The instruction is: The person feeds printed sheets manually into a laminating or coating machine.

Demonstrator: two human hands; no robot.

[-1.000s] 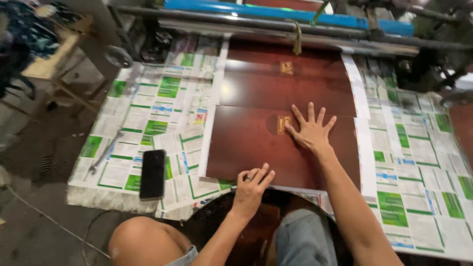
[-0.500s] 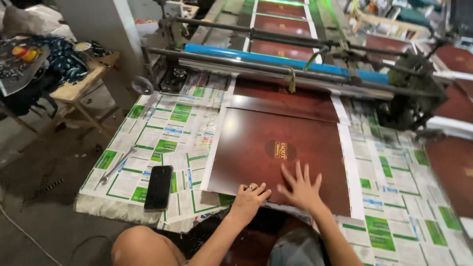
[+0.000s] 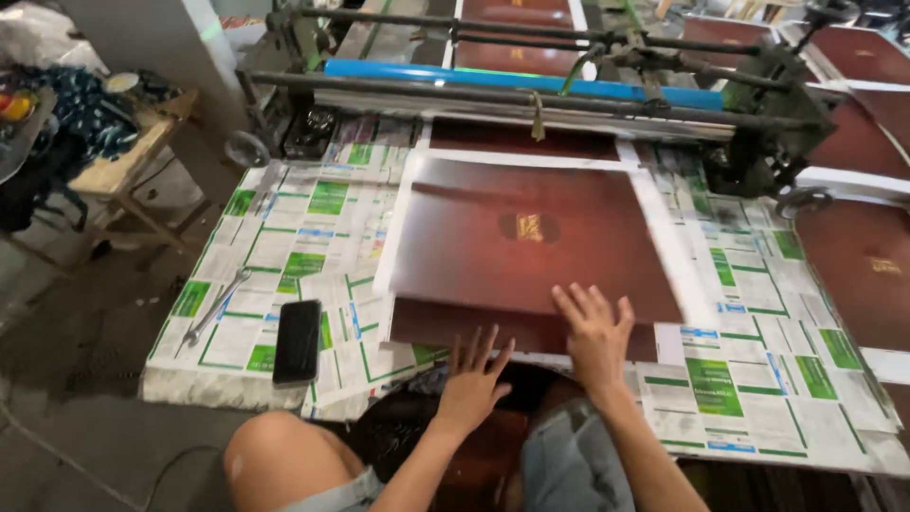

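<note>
Newspaper sheets (image 3: 313, 237) cover the low work top, and a big machine with a blue bar (image 3: 521, 83) stands far beyond the hands.

Right in front of the hands lies a dark red sheet (image 3: 531, 237) with a small gold mark (image 3: 529, 228) in its middle. It has white edges. It sits on top of another dark red sheet that peeks out under its near edge.

Both hands are open with fingers spread, and neither one grips anything. The right hand (image 3: 595, 332) lies flat on the near edge of the dark red sheet. The left hand (image 3: 472, 377) is just below that edge, and it seems to touch the lower sheet, but I cannot tell for sure.

The dark red sheet looks thin, light and a bit bendy. Its top looks smooth and shiny, so it may slide easily. It is probably best held by its white edges, with flat hands, so it does not crease.

A black phone (image 3: 298, 341) lies to the left of the left hand. A metal wrench (image 3: 216, 305) lies farther left.
</note>
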